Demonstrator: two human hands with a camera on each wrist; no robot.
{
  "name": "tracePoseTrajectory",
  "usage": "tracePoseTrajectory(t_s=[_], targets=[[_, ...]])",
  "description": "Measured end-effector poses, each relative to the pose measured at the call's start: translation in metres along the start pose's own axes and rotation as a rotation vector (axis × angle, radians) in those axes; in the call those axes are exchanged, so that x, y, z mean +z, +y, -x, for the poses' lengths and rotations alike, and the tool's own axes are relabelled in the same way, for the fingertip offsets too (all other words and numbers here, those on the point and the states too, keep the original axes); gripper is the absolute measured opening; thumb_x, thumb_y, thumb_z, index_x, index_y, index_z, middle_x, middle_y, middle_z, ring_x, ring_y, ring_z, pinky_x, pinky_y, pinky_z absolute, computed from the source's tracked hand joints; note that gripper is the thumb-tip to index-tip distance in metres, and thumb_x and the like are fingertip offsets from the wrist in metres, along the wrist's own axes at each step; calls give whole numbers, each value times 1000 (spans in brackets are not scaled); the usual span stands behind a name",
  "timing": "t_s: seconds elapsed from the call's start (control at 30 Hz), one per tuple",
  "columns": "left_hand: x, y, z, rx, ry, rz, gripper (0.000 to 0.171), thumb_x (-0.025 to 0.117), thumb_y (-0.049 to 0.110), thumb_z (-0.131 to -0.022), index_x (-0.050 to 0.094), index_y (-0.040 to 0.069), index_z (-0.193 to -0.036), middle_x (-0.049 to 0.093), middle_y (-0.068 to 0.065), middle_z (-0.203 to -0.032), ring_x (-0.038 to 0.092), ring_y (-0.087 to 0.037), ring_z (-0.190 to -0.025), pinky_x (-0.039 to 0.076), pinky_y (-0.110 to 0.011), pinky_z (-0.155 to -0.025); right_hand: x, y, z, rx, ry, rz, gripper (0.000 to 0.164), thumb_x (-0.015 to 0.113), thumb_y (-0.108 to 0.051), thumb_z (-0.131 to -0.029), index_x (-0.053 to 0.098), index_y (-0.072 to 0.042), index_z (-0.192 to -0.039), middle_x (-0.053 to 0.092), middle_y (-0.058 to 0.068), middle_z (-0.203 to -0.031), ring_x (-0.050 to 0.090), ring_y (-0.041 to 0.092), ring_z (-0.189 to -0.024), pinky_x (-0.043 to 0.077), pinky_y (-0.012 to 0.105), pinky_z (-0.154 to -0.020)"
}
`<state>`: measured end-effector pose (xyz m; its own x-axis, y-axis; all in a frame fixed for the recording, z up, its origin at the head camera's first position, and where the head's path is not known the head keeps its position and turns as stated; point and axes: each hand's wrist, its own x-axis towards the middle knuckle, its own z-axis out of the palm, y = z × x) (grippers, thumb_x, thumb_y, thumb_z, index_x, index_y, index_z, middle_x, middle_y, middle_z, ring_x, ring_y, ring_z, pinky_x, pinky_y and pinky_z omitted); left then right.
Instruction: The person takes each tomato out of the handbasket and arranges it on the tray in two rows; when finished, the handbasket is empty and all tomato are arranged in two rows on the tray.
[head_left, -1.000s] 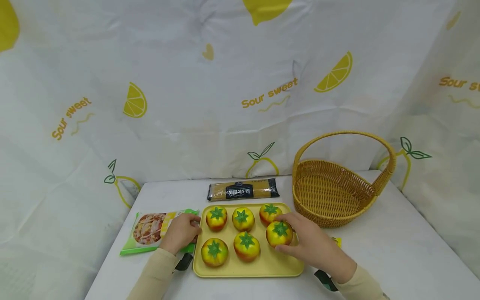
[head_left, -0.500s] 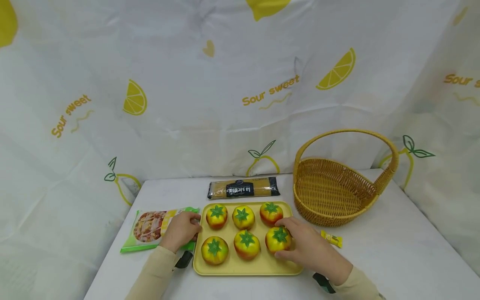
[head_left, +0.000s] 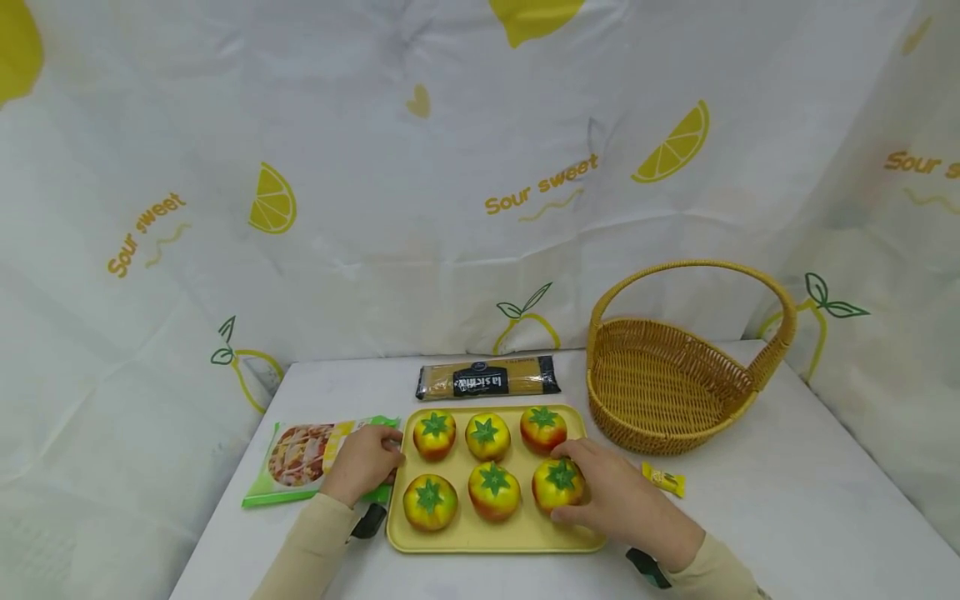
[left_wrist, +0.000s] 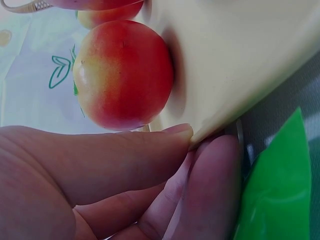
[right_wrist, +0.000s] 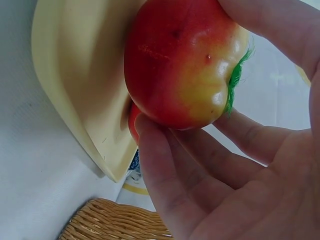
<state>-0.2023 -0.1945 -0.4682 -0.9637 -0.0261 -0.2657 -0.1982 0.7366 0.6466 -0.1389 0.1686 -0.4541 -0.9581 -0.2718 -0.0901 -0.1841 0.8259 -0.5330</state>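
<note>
In the head view a pale yellow tray (head_left: 457, 542) holds several yellow-red tomatoes with green star-shaped tops, set in two rows. My left hand (head_left: 363, 462) pinches the tray's left rim; the left wrist view shows the thumb above the rim (left_wrist: 225, 75) and a finger underneath, near one tomato (left_wrist: 125, 75). At the front right of the tray, my right hand (head_left: 618, 500) holds a tomato (head_left: 551, 492) from its right side. Seen from the right wrist, fingers and thumb curve round this tomato (right_wrist: 172, 65), close over the tray.
Behind the tray lies a spaghetti pack (head_left: 525, 377). A wicker basket (head_left: 667, 400) with a tall handle stands at the back right, and a small yellow wrapped packet (head_left: 663, 479) lies in front of it. Left of the tray is a green-edged food bag (head_left: 296, 458) with a pizza picture.
My right hand has lowered its tomato slightly toward the tray's front right, and the yellow packet beside it has come into fuller view. My left hand stays at the rim.
</note>
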Motion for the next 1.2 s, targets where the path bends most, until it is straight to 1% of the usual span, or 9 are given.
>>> tracePoseTrajectory(t_s=[0.33, 0.8, 1.07, 1.2], targets=[[1, 0, -1, 3, 7, 8, 38, 74, 7, -97, 71, -2, -134, 73, -7, -95, 69, -15, -69, 60, -28, -62, 0, 2, -1, 6, -27, -1, 73, 101, -42, -72, 67, -21, -133, 69, 4, -138, 66, 20, -120, 56, 54, -109], [1, -1, -1, 11, -2, 1, 39, 74, 7, -97, 71, -3, -135, 73, -7, -94, 68, -15, -69, 57, -28, -60, -1, 2, 0, 15, -48, -1, 73, 101, -42, -72, 67, -20, -133, 69, 5, -140, 65, 19, -119, 56, 55, -109], [1, 0, 0, 10, 3, -2, 38, 74, 6, -97, 71, -3, -135, 73, -7, -93, 68, -15, -68, 58, -28, -60, -2, 2, 0, 15, -50, 6, 78, 101, -44, -72, 66, -20, -138, 68, 5, -142, 66, 20, -119, 57, 55, -109], [1, 0, -1, 5, 6, 0, 38, 74, 7, -97, 71, -3, -134, 73, -7, -94, 68, -15, -68, 58, -28, -61, -6, 3, 1, 4, -47, 8, 83, 101, -48, -71, 65, -21, -141, 67, 5, -144, 66, 22, -120, 56, 57, -108]])
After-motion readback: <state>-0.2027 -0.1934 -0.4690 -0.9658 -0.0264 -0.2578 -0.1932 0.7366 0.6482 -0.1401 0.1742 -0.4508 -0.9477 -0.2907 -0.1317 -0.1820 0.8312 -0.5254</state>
